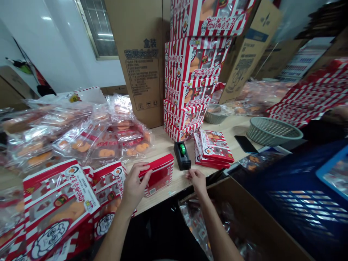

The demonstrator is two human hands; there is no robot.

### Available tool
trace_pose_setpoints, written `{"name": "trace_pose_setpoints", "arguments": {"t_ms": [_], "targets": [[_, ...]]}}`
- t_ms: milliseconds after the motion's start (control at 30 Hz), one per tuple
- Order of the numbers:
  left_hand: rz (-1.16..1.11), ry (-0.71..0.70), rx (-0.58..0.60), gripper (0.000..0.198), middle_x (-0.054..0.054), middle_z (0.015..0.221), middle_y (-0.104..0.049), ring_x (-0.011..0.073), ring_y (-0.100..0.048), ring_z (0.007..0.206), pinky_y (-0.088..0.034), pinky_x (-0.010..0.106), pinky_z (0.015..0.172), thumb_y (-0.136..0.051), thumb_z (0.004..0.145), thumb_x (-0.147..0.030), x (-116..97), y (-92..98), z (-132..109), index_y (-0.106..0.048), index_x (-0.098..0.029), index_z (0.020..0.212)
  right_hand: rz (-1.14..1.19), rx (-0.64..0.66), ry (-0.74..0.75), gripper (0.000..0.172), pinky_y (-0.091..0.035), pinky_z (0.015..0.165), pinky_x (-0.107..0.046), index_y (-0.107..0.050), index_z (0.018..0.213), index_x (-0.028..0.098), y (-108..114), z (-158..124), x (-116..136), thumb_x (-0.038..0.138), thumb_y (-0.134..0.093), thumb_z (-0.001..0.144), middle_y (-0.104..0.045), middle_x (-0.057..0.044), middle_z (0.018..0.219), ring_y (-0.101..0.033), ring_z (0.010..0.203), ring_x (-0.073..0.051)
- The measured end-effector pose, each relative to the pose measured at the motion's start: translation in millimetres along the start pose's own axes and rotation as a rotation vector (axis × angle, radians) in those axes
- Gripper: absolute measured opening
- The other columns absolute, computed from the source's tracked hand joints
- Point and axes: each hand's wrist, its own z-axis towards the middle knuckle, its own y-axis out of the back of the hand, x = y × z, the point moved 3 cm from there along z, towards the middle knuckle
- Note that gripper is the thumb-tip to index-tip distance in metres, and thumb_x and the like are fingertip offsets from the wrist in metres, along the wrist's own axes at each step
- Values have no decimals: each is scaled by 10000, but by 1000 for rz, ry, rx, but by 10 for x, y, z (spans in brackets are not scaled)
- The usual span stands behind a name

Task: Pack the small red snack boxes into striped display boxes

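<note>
My left hand is closed on the near left end of a red and white striped box, its thumb and fingers pinching the upper edge. The box stands on its long side on the wooden table. My right hand is at the front end of a black tape dispenser with a green roll. Its thumb and forefinger are pinched together; any tape between them is too small to make out. A short pile of flat boxes lies just right of the dispenser.
Tall stacked striped boxes rise behind the dispenser. Heaped clear packets and more boxes fill the left. A phone, a basket and a blue crate are right. An open carton sits below the table edge.
</note>
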Motion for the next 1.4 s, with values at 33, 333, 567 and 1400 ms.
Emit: {"name": "trace_pose_setpoints", "arguments": {"t_ms": [33,333,567,1400], "targets": [[7,-13,14,94,46,950,-595,153,-569,929,-456,298,827,-526,826,-237,-15,-4,-3,-570,-197,899,22,-3,-12,425,-417,390,-232,-565,619,157,-3,-82,115,567,-525,726,-538,-14,493,-495,400,-121],[114,-18,220,347,41,1076,-556,162,-529,1015,-435,302,862,-451,871,-276,-198,28,37,-437,-265,1218,481,236,-87,838,-386,398,-178,-83,1400,197,-648,-546,1264,307,-609,756,-599,53,591,-476,414,-81],[390,-196,467,390,51,1010,-554,182,-534,922,-454,346,816,-379,891,-244,-233,37,166,-430,-299,1274,529,233,-240,793,-354,383,-163,-185,1342,195,-792,-484,959,345,-659,724,-575,75,520,-474,386,-87],[1201,-44,481,401,187,1205,-548,308,-526,1098,-419,444,893,-450,769,-11,530,19,-1312,-630,-177,1086,-670,-518,88,371,-307,899,-562,-675,864,56,1339,958,492,317,-492,673,-545,-252,1081,-423,1109,-416]]}}
